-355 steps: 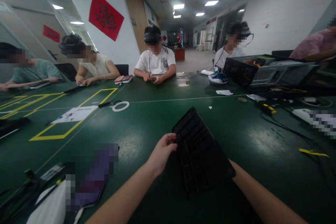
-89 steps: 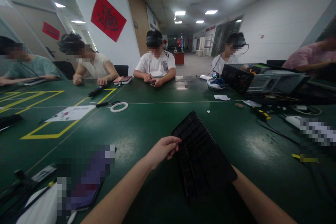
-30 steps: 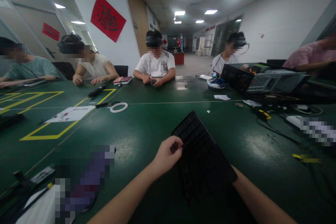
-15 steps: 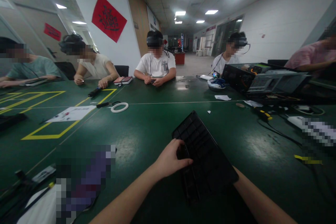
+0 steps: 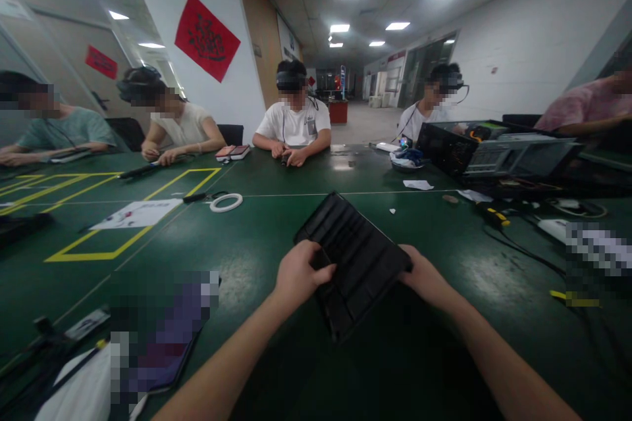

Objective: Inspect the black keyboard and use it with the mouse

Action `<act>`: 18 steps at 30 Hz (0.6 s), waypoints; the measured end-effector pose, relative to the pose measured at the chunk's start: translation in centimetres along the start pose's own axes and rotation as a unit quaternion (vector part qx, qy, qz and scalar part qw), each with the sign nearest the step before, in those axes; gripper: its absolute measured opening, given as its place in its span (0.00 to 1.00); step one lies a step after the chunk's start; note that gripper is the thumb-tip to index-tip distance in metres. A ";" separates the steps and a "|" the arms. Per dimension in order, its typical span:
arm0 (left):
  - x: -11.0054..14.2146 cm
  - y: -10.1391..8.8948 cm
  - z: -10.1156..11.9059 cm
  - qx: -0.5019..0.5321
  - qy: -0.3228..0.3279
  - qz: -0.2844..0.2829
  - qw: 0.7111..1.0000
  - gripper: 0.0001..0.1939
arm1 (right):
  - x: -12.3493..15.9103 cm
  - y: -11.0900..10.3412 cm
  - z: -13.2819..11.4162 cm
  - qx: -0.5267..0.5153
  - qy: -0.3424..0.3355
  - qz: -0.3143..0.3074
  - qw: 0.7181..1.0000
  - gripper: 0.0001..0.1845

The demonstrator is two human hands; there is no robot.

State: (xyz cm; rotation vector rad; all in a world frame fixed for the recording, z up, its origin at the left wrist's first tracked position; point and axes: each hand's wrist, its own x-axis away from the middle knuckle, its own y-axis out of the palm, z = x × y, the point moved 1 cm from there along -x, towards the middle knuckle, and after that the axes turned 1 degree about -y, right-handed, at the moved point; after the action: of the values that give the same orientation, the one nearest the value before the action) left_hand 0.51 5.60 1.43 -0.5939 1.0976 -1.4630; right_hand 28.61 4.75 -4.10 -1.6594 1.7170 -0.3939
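Observation:
A black rectangular plastic case [image 5: 358, 253] with ribs across its face is held tilted above the green table. My left hand [image 5: 302, 274] grips its left edge, the thumb resting on the face and the other fingers partly hidden. Round the right edge closes my right hand [image 5: 425, 279], whose fingertips are mostly out of sight behind the case. Whether the case has something inside cannot be made out.
Left of my arms lie a purple pouch [image 5: 170, 335] and a white item [image 5: 81, 378]. A white ring [image 5: 226, 202] and a printed sheet [image 5: 141, 213] lie further off. An open computer case [image 5: 498, 151] stands back right, cables before it. Several people sit around the table [image 5: 276, 223].
The black case has moved left and farther from me, and its tilt has changed. My right hand has come into view at its right edge. A person on the left has shifted a dark tool leftward.

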 end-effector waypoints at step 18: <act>-3.2 -12.6 -18.3 -0.218 -0.411 -0.043 0.884 0.32 | -0.5 -4.0 7.9 0.312 0.218 0.235 0.895 0.33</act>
State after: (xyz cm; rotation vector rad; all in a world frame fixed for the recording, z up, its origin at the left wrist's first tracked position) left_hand -20.37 12.88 5.25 -1.4392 0.6989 -0.8523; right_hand 36.82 6.73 -6.91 -0.6926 1.9518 -1.0081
